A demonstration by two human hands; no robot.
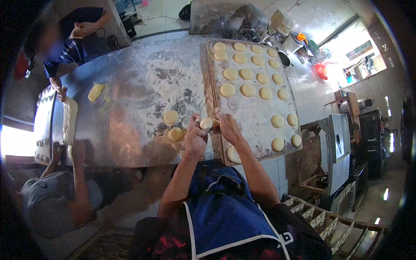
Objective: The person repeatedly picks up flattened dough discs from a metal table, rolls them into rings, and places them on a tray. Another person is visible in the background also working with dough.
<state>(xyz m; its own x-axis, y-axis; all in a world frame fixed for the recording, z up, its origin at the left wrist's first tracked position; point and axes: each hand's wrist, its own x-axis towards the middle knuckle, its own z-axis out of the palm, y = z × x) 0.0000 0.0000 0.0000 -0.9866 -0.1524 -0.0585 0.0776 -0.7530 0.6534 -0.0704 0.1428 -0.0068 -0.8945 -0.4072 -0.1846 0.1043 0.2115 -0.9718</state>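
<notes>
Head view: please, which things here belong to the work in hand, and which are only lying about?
Seemingly in the work:
dough piece between left hand and right hand
dough rounds on the floured board
loose rounds on the table

Probably just lying about:
black bundle, top
red object, right

The head view is taken from the left unit of a head-worn fisheye pair, directed downward over the blue apron point(229, 221). The forearms point(178, 182) enter from the near side; the left hand point(196, 139) and right hand point(228, 125) occupy mid-field at close range. Coverage extends left along the metal table point(119, 125), right across the floured board point(253, 125), and far to the tiled floor point(154, 21). Straight edges bow toward the dark rim.
</notes>
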